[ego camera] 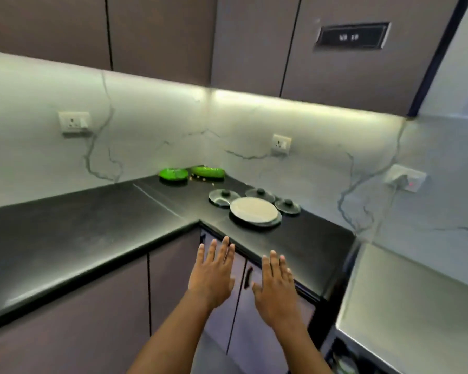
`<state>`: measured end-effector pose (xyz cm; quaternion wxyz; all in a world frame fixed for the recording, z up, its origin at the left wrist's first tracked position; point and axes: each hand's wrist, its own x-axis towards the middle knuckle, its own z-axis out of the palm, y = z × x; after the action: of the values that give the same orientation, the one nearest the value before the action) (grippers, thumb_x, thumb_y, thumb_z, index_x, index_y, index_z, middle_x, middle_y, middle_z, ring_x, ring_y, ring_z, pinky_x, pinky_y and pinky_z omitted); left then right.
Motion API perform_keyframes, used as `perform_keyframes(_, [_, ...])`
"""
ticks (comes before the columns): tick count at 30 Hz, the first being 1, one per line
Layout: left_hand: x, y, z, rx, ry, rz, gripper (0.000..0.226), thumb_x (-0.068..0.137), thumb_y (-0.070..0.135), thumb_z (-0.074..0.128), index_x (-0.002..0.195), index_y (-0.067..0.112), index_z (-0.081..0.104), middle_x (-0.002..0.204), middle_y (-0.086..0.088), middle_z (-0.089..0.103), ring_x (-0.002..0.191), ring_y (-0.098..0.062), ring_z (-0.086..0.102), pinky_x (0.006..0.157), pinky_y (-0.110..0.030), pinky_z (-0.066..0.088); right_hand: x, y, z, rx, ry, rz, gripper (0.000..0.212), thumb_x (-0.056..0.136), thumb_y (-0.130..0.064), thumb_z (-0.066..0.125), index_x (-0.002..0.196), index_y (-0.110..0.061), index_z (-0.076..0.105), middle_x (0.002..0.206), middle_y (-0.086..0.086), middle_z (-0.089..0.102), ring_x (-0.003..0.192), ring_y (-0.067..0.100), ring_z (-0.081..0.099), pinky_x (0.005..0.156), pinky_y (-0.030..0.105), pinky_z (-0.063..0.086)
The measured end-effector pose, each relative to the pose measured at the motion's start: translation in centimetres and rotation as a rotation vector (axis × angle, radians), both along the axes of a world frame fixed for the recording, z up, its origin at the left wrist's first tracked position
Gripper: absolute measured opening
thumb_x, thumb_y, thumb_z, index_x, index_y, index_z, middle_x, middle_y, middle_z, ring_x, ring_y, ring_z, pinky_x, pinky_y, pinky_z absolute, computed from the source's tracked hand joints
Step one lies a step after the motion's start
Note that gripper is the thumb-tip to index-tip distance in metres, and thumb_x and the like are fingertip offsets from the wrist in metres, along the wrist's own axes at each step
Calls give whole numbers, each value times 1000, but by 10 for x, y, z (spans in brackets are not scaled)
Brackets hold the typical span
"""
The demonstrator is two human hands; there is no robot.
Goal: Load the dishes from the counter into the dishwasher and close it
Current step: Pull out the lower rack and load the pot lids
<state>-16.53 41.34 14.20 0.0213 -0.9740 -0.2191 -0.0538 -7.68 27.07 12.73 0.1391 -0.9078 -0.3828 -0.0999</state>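
The pale plate (254, 210) lies at the centre of the frame on the black desk (92, 225); it seems to rest on a second, darker plate. Three glass lids (260, 194) lie close behind it, and the left one touches its rim or goes under it. Two green dishes (173, 174) are further back in the corner, with crumbs beside them. I think that lifting the plate carelessly can drag that lid, and smooth glass can slip and break. The left hand (212, 276) and the right hand (277, 287) hover below the plate in the frame, at the desk edge, not touching it. Their fingers (224, 247) are straight, slightly apart, holding nothing.
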Motion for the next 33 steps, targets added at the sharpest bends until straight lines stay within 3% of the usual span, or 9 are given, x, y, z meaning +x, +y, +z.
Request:
perform_keyframes(7, [-5,136,-7,6,68,19,74,104,44,32,156,14,-11,163,-7,-20,150,-32,-14,119,-53,-7,-3,131,-2,-17,71,18,73,100,-41,42,156,-18,1,163,5,-8,149,23,-15,118,36,-5])
perform_keyframes(12, [23,181,-23,-38,107,14,73,104,45,31,156,15,-10,163,-7,-20,151,-31,-13,120,-53,-6,18,178,-16,-71,104,30,73,100,-38,44,155,-19,0,163,4,-9,148,22,-16,121,39,-3])
perform_keyframes(23, [158,234,-49,-87,211,-60,76,103,46,33,156,16,-11,163,-5,-19,151,-30,-14,120,-51,-5,167,214,-39,-65,171,-119,74,98,-39,49,156,-20,6,163,6,-3,150,25,-9,122,39,4])
perform_keyframes(33, [268,271,-67,-180,275,2,79,102,49,35,156,16,-10,163,-7,-18,150,-31,-14,121,-53,-5,309,250,-39,-144,213,-103,73,98,-39,48,156,-19,7,163,7,-2,149,27,-8,121,41,4])
